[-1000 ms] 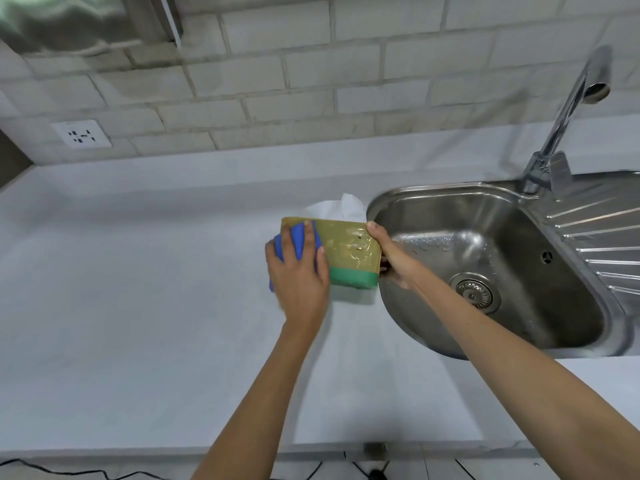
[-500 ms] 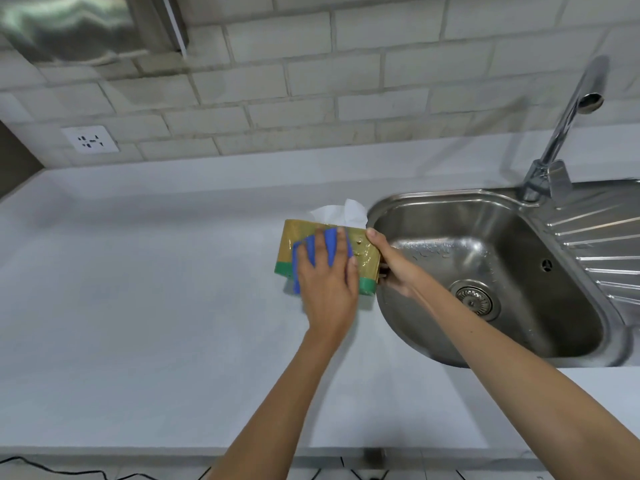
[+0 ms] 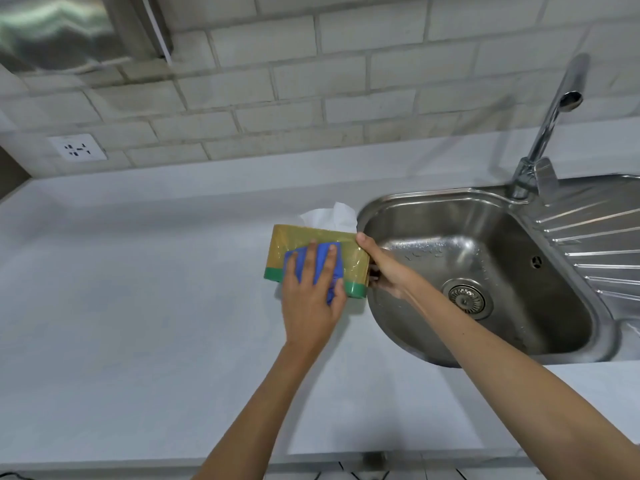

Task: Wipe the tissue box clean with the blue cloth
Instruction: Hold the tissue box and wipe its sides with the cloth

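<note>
Right now the left hand [image 3: 313, 299] presses the blue cloth [image 3: 320, 268] flat against the near face of the tissue box [image 3: 294, 244], fingers spread over it. Right hand [image 3: 384, 268] grips the box's right end. Box sits tilted on the white counter [image 3: 138, 306], just beside the steel sink [image 3: 485, 271]; white tissue [image 3: 332, 216] sticks out behind.

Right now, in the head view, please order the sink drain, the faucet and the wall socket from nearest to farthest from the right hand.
From the right hand, at the tissue box's right end:
1. Sink drain, just to its right, in the basin.
2. Faucet, farther back on the right.
3. Wall socket, far left on the tiled wall.
</note>
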